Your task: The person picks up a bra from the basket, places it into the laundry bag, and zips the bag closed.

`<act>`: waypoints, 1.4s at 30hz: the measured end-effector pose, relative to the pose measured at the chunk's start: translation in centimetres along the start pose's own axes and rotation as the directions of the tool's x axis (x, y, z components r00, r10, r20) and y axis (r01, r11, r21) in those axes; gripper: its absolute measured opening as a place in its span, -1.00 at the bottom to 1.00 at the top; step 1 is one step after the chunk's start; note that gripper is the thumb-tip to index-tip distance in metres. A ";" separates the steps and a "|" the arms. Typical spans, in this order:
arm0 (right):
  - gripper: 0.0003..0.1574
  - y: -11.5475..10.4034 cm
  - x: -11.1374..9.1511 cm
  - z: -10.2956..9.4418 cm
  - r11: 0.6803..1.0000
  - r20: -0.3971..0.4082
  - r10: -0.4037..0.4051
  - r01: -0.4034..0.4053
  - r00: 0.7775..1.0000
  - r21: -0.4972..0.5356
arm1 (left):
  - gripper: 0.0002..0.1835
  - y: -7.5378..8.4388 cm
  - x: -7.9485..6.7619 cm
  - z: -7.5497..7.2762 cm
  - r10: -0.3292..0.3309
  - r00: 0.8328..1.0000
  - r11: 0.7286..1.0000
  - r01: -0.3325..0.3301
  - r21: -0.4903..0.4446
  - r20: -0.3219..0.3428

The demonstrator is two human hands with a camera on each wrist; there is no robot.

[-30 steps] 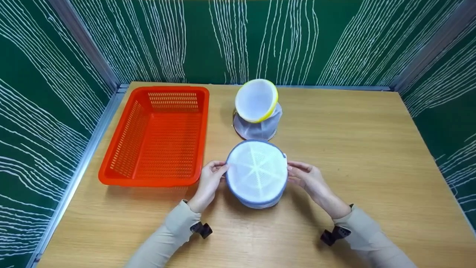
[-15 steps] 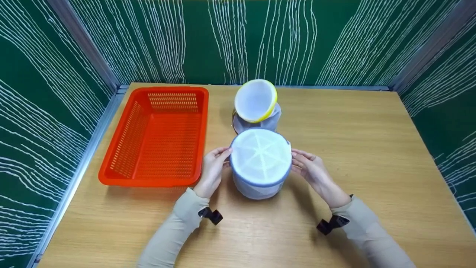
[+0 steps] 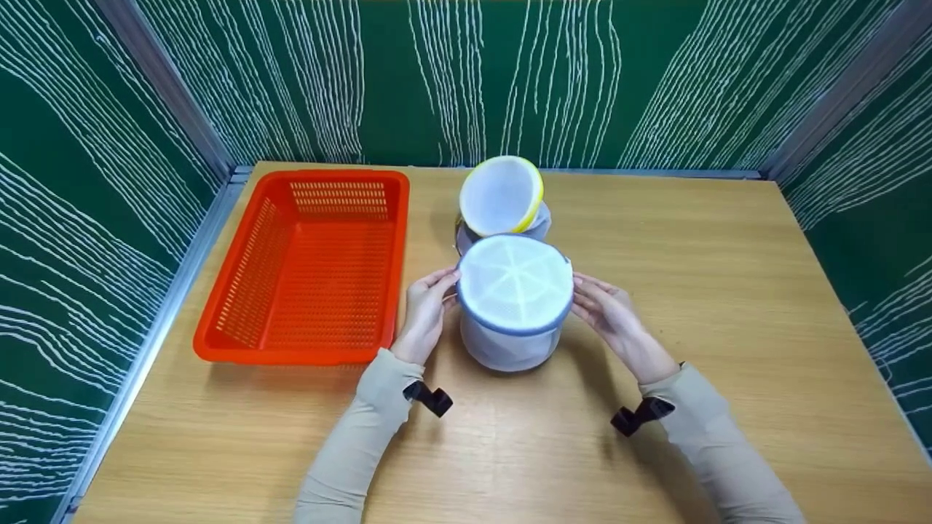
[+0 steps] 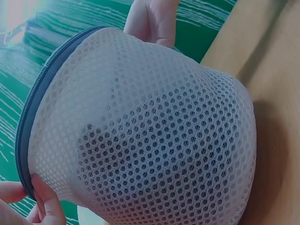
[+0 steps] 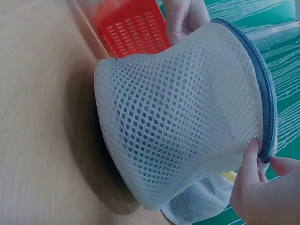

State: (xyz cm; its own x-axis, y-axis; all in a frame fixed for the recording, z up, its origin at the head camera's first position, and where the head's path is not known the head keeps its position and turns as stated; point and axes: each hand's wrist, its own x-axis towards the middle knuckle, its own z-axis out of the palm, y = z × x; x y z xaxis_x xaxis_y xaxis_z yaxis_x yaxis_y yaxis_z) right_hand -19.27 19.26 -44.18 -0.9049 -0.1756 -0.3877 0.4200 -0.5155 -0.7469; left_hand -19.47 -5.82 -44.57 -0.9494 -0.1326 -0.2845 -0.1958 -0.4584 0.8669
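Observation:
A white mesh laundry bag (image 3: 510,349), round and drum-shaped with a blue-grey zipped rim, stands upright in the middle of the table. My left hand (image 3: 428,306) pinches its upper rim on the left side. On the right side, my right hand (image 3: 611,316) pinches the same rim, close to the zipper end in the right wrist view. Darker patches show through the mesh (image 4: 159,140); whether something lies inside I cannot tell. Just behind it is a yellow-rimmed white mesh bag (image 3: 499,195), its round mouth tilted towards me and its lower part partly hidden.
A red-orange plastic basket (image 3: 400,291) with slotted walls stands on the left of the wooden table (image 3: 728,306), near my left hand. Green panels with white wavy lines (image 3: 408,80) close off the back and both sides.
Both hands have raised the mesh bag's rim and shifted it away from me, slightly right. Its side has stretched taller, and it now covers more of the yellow-rimmed bag.

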 end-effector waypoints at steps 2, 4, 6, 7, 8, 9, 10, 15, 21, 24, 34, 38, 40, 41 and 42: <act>-0.81 -0.2 0.3 0.0 1.000 -0.008 0.003 -0.003 1.000 0.011 | -0.70 -0.1 0.2 0.1 0.008 1.000 1.000 -0.008 -0.005 0.003; -0.80 -0.3 0.5 0.1 1.000 -0.010 0.002 -0.002 1.000 0.022 | -0.69 -0.3 0.6 0.2 0.026 1.000 1.000 -0.026 -0.003 0.001; -0.79 -0.5 0.7 0.0 1.000 -0.007 -0.001 0.002 1.000 0.030 | -0.70 -1.5 1.9 -0.3 0.055 0.998 0.998 -0.055 -0.015 0.017; -0.78 -0.5 0.8 -0.1 0.999 -0.006 -0.003 0.003 1.000 0.034 | -0.71 -2.0 2.5 -0.4 0.070 0.997 0.997 -0.069 -0.019 0.023; -0.77 -0.6 1.0 -0.2 0.999 -0.005 -0.004 0.004 1.000 0.035 | -0.72 -2.2 2.9 -0.5 0.078 0.997 0.997 -0.078 -0.016 0.022; -0.77 -0.6 1.1 -0.2 0.999 -0.002 -0.003 0.003 1.000 0.037 | -0.73 -2.4 3.2 -0.5 0.084 0.996 0.996 -0.083 -0.017 0.023; -0.76 -0.6 1.2 -0.3 0.999 0.000 -0.003 0.003 1.000 0.038 | -0.73 -2.6 3.5 -0.5 0.084 0.996 0.996 -0.084 -0.016 0.022; -0.80 -0.7 1.4 -0.5 1.000 -0.005 0.005 -0.005 1.000 0.024 | -0.75 -2.5 3.5 0.0 0.080 0.997 0.997 -0.080 -0.011 0.009; -0.86 -0.5 1.7 -0.7 1.000 -0.006 -0.003 0.003 1.000 -0.013 | -0.69 -0.9 1.8 1.0 0.040 0.999 0.999 -0.039 0.012 -0.030; -0.80 -0.4 1.7 -0.8 1.000 -0.014 -0.004 0.004 1.000 -0.030 | -0.68 -0.9 1.7 0.9 0.026 0.999 1.000 -0.026 0.012 -0.029; -0.87 -0.3 1.6 -1.2 0.999 -0.016 0.006 -0.007 1.000 -0.042 | -0.76 -4.4 5.0 -0.6 0.065 0.997 0.997 -0.063 0.052 -0.042; -0.83 -0.4 1.4 -1.2 0.999 -0.012 0.000 0.000 1.000 -0.046 | -0.76 -6.0 6.8 -1.6 0.079 0.997 0.994 -0.077 0.081 -0.019; -0.84 -0.5 1.4 -1.2 0.998 -0.015 -0.007 0.006 1.000 -0.059 | -0.76 -5.8 6.7 -1.6 0.112 0.994 0.989 -0.110 0.096 -0.017; -0.84 -0.5 1.4 -1.3 0.998 -0.016 -0.010 0.009 1.000 -0.069 | -0.76 -5.4 6.2 -1.4 0.130 0.991 0.986 -0.127 0.109 -0.019; -0.85 -0.5 1.4 -1.3 0.997 -0.023 -0.014 0.012 1.000 -0.080 | -0.75 -4.4 5.2 -1.0 0.145 0.989 0.982 -0.139 0.131 -0.031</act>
State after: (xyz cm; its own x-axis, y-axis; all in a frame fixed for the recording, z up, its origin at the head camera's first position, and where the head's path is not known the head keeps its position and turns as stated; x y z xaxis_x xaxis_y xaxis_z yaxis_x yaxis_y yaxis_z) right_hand -20.64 20.38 -45.04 -0.9088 -0.1492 -0.3896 0.4134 -0.4485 -0.7925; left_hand -23.34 -5.38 -50.28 -0.9597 -0.2246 -0.1686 -0.0918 -0.3164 0.9442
